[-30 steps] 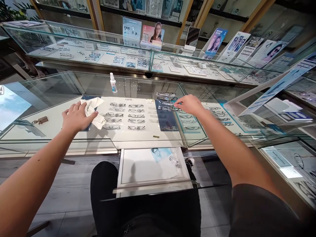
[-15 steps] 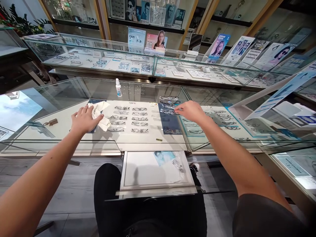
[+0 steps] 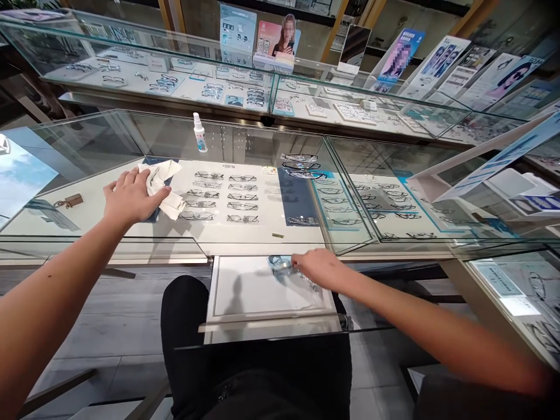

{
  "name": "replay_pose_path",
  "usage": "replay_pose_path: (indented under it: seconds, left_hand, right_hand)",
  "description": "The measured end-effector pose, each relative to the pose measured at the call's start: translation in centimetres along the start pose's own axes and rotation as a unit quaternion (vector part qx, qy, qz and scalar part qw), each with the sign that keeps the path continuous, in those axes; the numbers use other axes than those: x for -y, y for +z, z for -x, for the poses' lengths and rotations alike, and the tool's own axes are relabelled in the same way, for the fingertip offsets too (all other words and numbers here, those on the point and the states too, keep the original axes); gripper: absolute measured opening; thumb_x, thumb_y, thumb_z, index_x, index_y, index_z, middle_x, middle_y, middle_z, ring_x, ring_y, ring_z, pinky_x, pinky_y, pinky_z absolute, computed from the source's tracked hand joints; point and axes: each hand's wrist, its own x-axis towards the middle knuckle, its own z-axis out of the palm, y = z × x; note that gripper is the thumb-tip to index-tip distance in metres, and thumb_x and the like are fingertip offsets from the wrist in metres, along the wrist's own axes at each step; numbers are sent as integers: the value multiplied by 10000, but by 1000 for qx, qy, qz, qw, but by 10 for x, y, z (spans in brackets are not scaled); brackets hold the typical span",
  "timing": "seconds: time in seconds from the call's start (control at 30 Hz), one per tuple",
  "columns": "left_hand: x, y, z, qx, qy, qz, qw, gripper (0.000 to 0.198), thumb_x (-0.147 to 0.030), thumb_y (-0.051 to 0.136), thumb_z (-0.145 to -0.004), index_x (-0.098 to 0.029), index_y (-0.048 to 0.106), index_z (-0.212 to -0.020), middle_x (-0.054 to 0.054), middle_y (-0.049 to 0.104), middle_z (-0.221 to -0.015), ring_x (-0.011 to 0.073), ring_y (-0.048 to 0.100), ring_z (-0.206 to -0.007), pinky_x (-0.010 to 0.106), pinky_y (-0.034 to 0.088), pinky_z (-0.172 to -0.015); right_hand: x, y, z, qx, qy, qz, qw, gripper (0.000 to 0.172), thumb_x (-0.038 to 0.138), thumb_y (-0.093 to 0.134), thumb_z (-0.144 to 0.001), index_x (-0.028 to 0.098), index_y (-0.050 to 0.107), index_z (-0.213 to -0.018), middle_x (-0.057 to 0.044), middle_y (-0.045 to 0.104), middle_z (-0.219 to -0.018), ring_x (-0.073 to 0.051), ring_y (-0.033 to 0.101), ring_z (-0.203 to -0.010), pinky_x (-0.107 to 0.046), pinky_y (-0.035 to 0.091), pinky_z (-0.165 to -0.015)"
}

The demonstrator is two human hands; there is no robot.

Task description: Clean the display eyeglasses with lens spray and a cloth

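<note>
My left hand [image 3: 126,198] rests on the glass counter at the left, its fingers and thumb around a crumpled cream cleaning cloth [image 3: 168,189]. My right hand [image 3: 317,267] is over the pulled-out drawer [image 3: 240,291], its fingers pinched on a pair of glasses [image 3: 282,268] that is blurred by motion. Below the glasses lie a light blue card and clear plastic packets, partly hidden. Two more pairs of glasses [image 3: 301,166] sit on the glass top, above a dark blue panel. A white spray bottle [image 3: 200,134] stands upright farther back.
Inside the glass display case [image 3: 262,233] lie rows of eyeglass frames [image 3: 242,197]. A brown key case [image 3: 70,201] is at the left. A second showcase [image 3: 175,96] runs behind, with adverts on top. A slanted display board [image 3: 494,157] stands at the right.
My right hand has moved from the stacked glasses on the counter down to the drawer, carrying one pair. My left hand stays on the cloth. The view has tilted down.
</note>
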Motion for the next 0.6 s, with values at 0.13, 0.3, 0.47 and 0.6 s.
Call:
replay_pose_path:
  seconds: [0.13, 0.3, 0.47, 0.6]
  left_hand:
    - [-1, -2, 1, -2, 2, 0, 1000, 954, -770, 273, -1004, -132, 385, -1704, 238, 313, -1802, 404, 266, -1679, 681, 262, -1285]
    - [-2, -3, 1, 0, 0, -1, 1000, 956, -768, 269, -1001, -137, 376, -1711, 240, 318, -1799, 410, 263, -1683, 697, 257, -1287]
    - [0, -1, 2, 2, -1, -6, 1000, 965, -783, 250, -1003, -145, 373, -1715, 226, 300, -1811, 406, 256, -1689, 681, 261, -1295]
    - [1, 0, 2, 1, 0, -8, 1000, 964, -778, 250, -1006, -137, 370, -1716, 229, 302, -1810, 408, 255, -1688, 676, 264, -1295]
  right_hand:
    - [-48, 16, -65, -59, 106, 33, 992, 398, 274, 434, -1085, 233, 747, -1327, -179, 846, -1074, -317, 800, -953, -349, 484, -771]
    - [-99, 10, -120, -100, 165, 37, 981, 447, 232, 386, -1095, 209, 702, -1410, -218, 829, -1150, -336, 788, -1060, -372, 487, -834]
    - [-133, 7, -156, -101, 209, 18, 972, 428, 247, 444, -1087, 204, 714, -1416, -211, 830, -1117, -300, 777, -987, -343, 470, -793]
    - [-146, 10, -170, -84, 219, 1, 972, 443, 273, 462, -1086, 196, 706, -1447, -210, 824, -1134, -270, 749, -985, -325, 463, -796]
